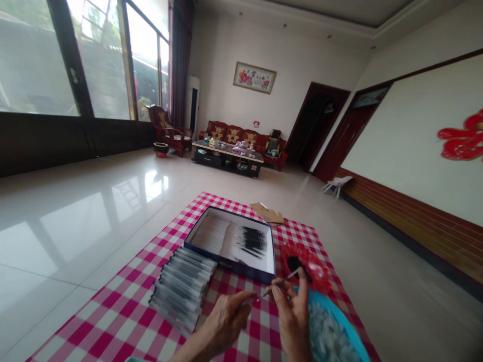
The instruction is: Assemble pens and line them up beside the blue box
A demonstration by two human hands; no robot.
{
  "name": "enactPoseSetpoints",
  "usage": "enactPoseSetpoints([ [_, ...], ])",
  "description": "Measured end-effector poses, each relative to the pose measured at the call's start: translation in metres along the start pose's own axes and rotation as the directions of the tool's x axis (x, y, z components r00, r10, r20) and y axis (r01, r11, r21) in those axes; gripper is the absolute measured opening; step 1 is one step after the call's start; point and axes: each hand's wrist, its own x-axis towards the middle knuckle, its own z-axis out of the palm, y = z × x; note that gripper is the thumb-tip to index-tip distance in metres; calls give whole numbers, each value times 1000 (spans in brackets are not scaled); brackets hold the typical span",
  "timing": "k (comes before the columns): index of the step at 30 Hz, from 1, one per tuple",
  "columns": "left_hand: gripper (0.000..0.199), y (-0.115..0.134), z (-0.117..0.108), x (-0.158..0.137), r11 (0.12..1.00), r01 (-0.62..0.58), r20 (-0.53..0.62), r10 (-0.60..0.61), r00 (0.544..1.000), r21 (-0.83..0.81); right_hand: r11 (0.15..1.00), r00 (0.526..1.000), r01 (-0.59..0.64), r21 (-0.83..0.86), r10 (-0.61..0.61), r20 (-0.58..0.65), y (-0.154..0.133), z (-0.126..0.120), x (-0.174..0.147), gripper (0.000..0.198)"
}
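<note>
Above the checked cloth, my right hand (292, 311) pinches a thin dark stick (284, 280), like a pen refill, slanting up to the right. My left hand (229, 312) is closed close to the stick's lower end; what its fingers hold is too small and blurred to make out. Left of my hands lies a stack of clear pens with black ends (184, 286). A shallow dark-blue box (236, 270) beyond holds clear tubes (210, 232) on its left and thin black pieces (252, 240) on its right.
On the right, a red scalloped dish (320, 274) holds black pieces, and a blue basin (352, 329) holds many whitish translucent pieces. Flat brown cardboard (268, 214) lies behind the box. The checked cloth (124, 301) covers the table. Farther off stand a coffee table (226, 160) and a sofa.
</note>
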Motion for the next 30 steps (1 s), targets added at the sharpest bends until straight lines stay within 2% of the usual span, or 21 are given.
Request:
enactPoseSetpoints([
  [6,39,14,-3,-4,999,-26,45,25,999,37,999,1000,15,-50,-16,-4,4,-2,-11,81],
  [11,37,6,1,-14,1000,-19,81,17,997,20,997,999,50,-57,-50,3,26,-1,-29,81],
  [13,37,-3,6,-18,1000,-13,102,14,995,-8,994,998,66,-84,-67,-19,39,-5,-36,70],
  [15,37,-13,11,-21,998,26,114,-19,993,-58,984,997,65,-165,-72,-37,47,-8,-41,51],
  [18,41,-25,14,-20,984,105,89,-93,992,-141,939,994,92,-331,-70,78,48,-10,-44,30],
  [20,45,-29,10,-16,969,143,44,-136,990,-204,918,984,116,-379,-53,173,48,-9,-43,30],
  [24,56,-35,-4,-8,923,198,-49,-226,973,-329,881,981,124,-457,-40,191,59,-7,-40,31],
  [27,59,-41,-10,-6,914,208,-73,-247,966,-348,808,958,194,-556,-34,284,71,-2,-40,25],
  [30,57,-48,-6,-7,908,211,-62,-249,966,-362,736,938,262,-625,-41,345,77,6,-43,23],
])
